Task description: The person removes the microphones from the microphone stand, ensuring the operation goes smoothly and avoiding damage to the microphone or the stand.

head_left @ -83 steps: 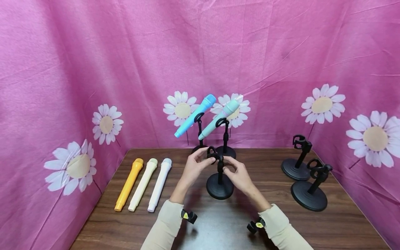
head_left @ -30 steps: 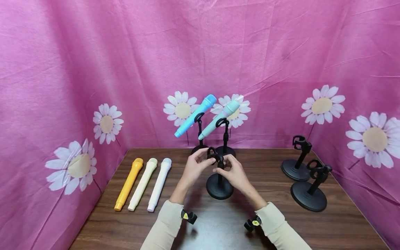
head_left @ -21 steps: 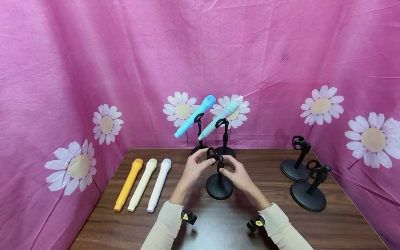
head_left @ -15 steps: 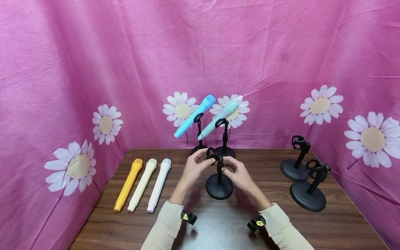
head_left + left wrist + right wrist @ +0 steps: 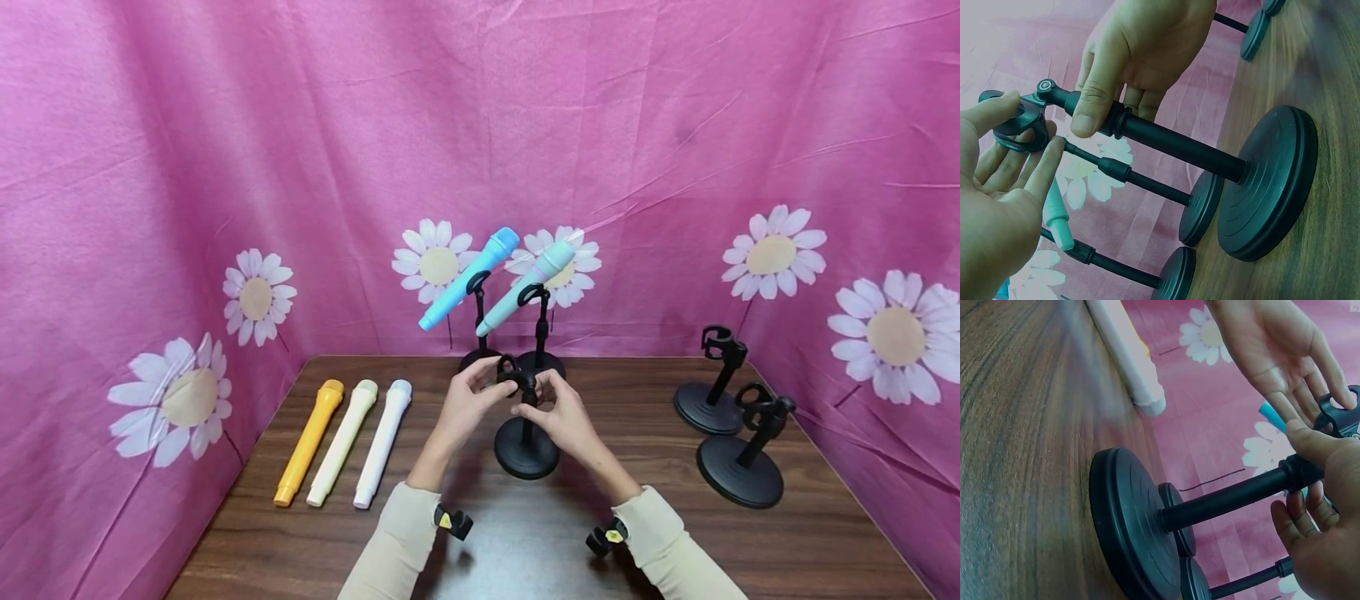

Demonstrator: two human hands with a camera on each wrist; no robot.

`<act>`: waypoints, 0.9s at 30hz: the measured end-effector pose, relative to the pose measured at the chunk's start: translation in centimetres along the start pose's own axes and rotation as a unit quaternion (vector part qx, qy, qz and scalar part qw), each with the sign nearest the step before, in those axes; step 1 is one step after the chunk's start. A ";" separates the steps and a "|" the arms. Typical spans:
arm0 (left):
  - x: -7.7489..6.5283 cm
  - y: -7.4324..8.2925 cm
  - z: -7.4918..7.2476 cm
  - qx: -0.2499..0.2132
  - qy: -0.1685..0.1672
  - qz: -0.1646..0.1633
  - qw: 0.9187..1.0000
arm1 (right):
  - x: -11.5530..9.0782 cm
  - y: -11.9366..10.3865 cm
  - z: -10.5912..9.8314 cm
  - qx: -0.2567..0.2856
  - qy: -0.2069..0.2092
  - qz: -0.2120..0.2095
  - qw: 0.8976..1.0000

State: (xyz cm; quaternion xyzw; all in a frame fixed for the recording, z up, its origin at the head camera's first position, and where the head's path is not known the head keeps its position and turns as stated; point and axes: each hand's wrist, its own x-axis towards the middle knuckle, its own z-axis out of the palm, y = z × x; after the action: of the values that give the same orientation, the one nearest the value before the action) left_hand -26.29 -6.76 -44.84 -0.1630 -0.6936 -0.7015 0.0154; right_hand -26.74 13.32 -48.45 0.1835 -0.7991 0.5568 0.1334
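A black microphone stand (image 5: 528, 450) stands upright on the table in front of me. My left hand (image 5: 467, 402) pinches the clip (image 5: 1022, 128) at its top between thumb and fingers. Just below, my right hand (image 5: 564, 417) grips the upper pole near the collar (image 5: 1116, 120), with its thumb laid across the front. In the right wrist view the round base (image 5: 1132, 525) rests flat on the wood. The clip has no microphone in it. Behind, a blue microphone (image 5: 468, 279) and a mint-green microphone (image 5: 525, 287) lean in the clips of two more stands.
To the left lie an orange microphone (image 5: 309, 443), a pale yellow microphone (image 5: 342, 443) and a white microphone (image 5: 383, 444) side by side. Two stands with bare clips, a rear stand (image 5: 712, 392) and a front stand (image 5: 742, 467), occupy the right. A pink flowered cloth (image 5: 637, 150) hangs around the table.
My right hand has turned on the pole, its thumb swinging left across the front; it shifted back and forth like this earlier too. The left hand and the stand stay in place.
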 end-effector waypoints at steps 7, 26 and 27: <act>0.0 -0.1 0.0 -0.003 0.000 -0.005 1.000 | -0.4 -0.1 -0.4 0.012 -0.019 0.010 1.000; 0.2 -0.2 0.1 -0.007 0.000 -0.004 1.000 | -0.6 -0.2 -1.1 0.021 -0.023 -0.033 0.999; 0.2 -0.3 0.1 -0.006 0.001 -0.004 1.000 | -0.5 -0.1 -0.9 0.013 -0.016 -0.033 0.999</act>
State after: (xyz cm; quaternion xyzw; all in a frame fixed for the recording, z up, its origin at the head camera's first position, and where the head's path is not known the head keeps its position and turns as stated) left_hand -26.49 -6.62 -45.04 -0.1598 -0.6902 -0.7057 0.0122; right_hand -26.21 14.23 -48.21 0.2207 -0.7872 0.5594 0.1366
